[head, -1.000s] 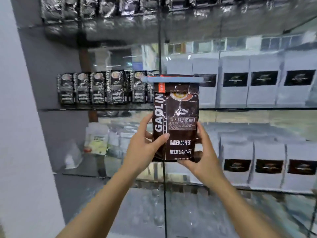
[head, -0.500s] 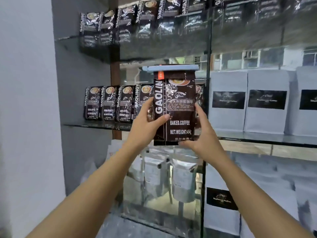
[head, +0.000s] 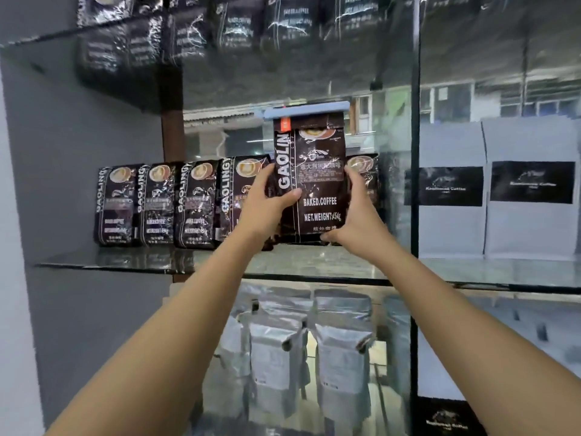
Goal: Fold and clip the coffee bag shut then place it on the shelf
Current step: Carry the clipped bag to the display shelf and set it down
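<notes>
A dark brown coffee bag (head: pixel 317 171) marked GAOLIN stands upright, its folded top held by a long light-blue clip (head: pixel 306 110). My left hand (head: pixel 267 202) grips the bag's left side, thumb across the front. My right hand (head: pixel 355 212) holds its right side and lower corner. The bag's base is at the level of the glass shelf (head: pixel 314 264), in front of a row of similar dark bags (head: pixel 176 202); I cannot tell if it touches the glass.
White coffee bags with black labels (head: pixel 490 187) stand on the same shelf to the right, past a dark vertical frame post (head: pixel 415 152). Silver pouches (head: pixel 342 360) fill the shelf below. More dark bags (head: pixel 220 23) sit on the shelf above. A grey wall (head: pixel 19 215) is at left.
Both hands have carried the clipped bag up and forward from below the shelf level to the middle glass shelf, among the dark bags. The view has tilted upward and moved closer.
</notes>
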Demonstrator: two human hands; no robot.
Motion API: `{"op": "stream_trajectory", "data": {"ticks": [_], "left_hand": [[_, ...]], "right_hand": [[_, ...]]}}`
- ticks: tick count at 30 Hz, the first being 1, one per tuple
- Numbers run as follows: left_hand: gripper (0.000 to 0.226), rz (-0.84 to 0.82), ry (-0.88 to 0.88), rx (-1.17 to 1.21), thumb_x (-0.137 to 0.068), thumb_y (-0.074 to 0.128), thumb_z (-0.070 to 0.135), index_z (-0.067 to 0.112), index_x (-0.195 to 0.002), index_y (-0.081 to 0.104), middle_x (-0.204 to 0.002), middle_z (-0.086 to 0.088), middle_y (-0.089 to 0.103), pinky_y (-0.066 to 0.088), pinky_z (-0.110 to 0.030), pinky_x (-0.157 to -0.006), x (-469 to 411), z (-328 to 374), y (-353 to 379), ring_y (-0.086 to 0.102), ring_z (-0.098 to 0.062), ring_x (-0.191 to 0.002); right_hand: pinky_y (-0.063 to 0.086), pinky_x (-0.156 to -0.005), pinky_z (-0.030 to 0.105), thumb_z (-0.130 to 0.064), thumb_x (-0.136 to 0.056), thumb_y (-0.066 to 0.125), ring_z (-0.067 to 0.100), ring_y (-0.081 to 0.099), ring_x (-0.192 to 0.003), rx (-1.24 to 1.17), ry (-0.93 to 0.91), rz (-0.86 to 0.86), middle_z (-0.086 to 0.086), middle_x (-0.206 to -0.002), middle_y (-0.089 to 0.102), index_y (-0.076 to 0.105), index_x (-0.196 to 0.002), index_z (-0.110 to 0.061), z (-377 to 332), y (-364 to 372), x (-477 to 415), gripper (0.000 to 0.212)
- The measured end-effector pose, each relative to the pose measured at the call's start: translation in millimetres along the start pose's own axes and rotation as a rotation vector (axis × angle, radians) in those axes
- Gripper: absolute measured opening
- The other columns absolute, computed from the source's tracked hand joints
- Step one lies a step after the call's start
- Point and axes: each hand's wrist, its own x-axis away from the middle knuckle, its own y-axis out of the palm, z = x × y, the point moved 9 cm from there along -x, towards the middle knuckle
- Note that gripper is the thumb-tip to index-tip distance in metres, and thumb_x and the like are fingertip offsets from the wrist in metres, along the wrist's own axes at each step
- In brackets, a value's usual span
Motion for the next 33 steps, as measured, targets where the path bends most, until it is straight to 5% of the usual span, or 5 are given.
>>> {"op": "stream_trajectory", "data": {"ticks": [7, 14, 19, 23, 33], "left_hand": [[0.061, -0.073, -0.086, 0.028, -0.082, 0.064, 0.025, 0.037, -0.132, 0.032, -0.119, 0.005, 0.051, 0.05, -0.024, -0.053, -40.4, -57.4, -5.5, 0.062, -0.012, -0.085], [0.061, -0.111, -0.175, 0.036, -0.083, 0.064, 0.02, 0.034, -0.134, 0.033, -0.128, 0.0, 0.05, 0.052, -0.03, -0.07, -60.5, -101.9, -13.1, 0.059, -0.014, -0.093], [0.061, -0.148, -0.161, -0.088, -0.08, 0.066, 0.031, 0.04, -0.13, 0.032, -0.127, -0.005, 0.054, 0.054, -0.046, -0.082, -69.5, -106.3, -14.8, 0.061, -0.024, -0.099], [0.061, -0.132, -0.101, -0.233, -0.082, 0.063, 0.034, 0.036, -0.132, 0.029, -0.123, -0.01, 0.055, 0.059, -0.046, -0.065, -73.9, -100.9, -12.8, 0.063, -0.03, -0.091], [0.068, -0.108, -0.045, -0.382, -0.082, 0.061, 0.04, 0.033, -0.138, 0.024, -0.137, -0.015, 0.046, 0.054, -0.051, -0.08, -80.6, -103.3, -9.2, 0.058, -0.035, -0.099]], "right_hand": [[0.037, -0.105, 0.049, -0.005, -0.054, 0.084, 0.025, 0.04, -0.124, 0.078, 0.127, -0.091, 0.009, -0.14, 0.034, 0.0, -0.133, -0.043, 37.5, 40.2, -21.9, 0.121], [0.046, -0.095, 0.038, -0.005, -0.071, 0.074, 0.021, 0.056, -0.106, 0.103, 0.228, -0.305, 0.009, -0.13, 0.048, -0.005, -0.135, -0.033, 55.9, 65.2, -25.7, 0.105], [0.048, -0.094, 0.049, -0.01, -0.073, 0.073, 0.026, 0.058, -0.101, 0.122, 0.254, -0.269, 0.009, -0.115, 0.053, 0.003, -0.13, -0.04, 64.7, 64.6, -33.3, 0.096], [0.046, -0.097, 0.05, -0.005, -0.072, 0.072, 0.027, 0.058, -0.103, 0.149, 0.284, -0.268, 0.012, -0.119, 0.053, 0.004, -0.13, -0.04, 70.1, 67.3, -39.8, 0.096], [0.05, -0.091, 0.051, -0.005, -0.07, 0.074, 0.027, 0.06, -0.099, 0.177, 0.31, -0.23, 0.01, -0.117, 0.053, 0.008, -0.126, -0.045, 74.4, 64.0, -42.0, 0.096]]}}
